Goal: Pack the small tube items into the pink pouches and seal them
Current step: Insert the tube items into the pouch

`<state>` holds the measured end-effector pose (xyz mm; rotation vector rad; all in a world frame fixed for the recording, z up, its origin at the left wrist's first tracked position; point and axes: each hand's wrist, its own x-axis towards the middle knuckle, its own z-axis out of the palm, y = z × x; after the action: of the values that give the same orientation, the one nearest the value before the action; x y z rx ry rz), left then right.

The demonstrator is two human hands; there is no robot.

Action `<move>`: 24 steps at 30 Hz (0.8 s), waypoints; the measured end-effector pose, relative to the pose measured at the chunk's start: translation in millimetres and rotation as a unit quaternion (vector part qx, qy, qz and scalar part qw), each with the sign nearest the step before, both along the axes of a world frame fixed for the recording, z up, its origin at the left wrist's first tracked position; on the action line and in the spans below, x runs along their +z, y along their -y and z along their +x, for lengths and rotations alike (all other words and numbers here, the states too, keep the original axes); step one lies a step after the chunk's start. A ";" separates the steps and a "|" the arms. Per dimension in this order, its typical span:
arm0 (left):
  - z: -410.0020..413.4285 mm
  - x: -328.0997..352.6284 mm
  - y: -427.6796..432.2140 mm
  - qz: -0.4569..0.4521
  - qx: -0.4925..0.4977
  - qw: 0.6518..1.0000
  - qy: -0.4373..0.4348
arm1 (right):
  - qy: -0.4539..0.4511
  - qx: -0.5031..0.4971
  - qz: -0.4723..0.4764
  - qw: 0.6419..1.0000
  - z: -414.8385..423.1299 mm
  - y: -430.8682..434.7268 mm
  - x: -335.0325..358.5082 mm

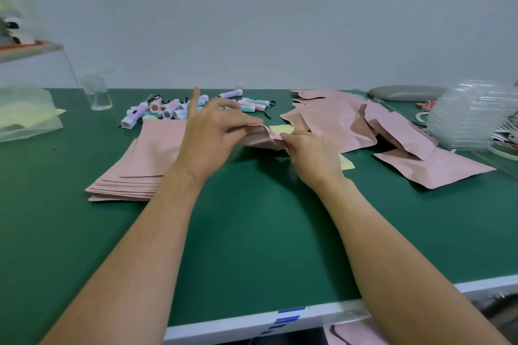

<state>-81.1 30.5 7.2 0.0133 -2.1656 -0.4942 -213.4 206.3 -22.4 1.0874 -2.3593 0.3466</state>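
Pinching pink pouch (263,139) with both hands (208,137) (311,157)

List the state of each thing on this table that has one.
Held pouch: crumpled, between both hands.
Left hand: pinches it.
Right hand: pinches it.
Pouch stack: flat, untouched.
Pouch pile: loose, bulging.
Tubes: loose heap, unpacked.
Clear bottle: upright.

Soft, even, fairly bright light from overhead; only faint shadows lie on the green surface (252,232). Wide-angle distortion bends lines near the edges. Slight motion blur smears the left hand (210,134) and the far-left clutter (11,31).
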 end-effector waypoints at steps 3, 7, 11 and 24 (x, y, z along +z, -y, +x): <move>4.0 1.2 10.9 0.043 -0.002 0.999 -0.027 | 0.002 0.005 -0.029 1.000 -0.5 -1.3 2.5; 4.8 5.2 8.7 0.051 -0.020 0.998 -0.026 | 0.012 0.027 -0.049 0.998 0.6 0.4 2.4; -0.1 3.3 -2.5 -0.018 -0.039 0.999 -0.004 | -0.010 0.110 -0.089 0.990 3.1 -7.8 4.0; 6.4 1.7 2.7 -0.103 0.061 0.992 -0.029 | 0.022 0.205 -0.267 0.941 5.9 -13.5 11.9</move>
<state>-74.7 27.9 9.0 0.0170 -2.1342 -0.1974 -207.4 219.8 -10.5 1.2837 -1.8765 1.0970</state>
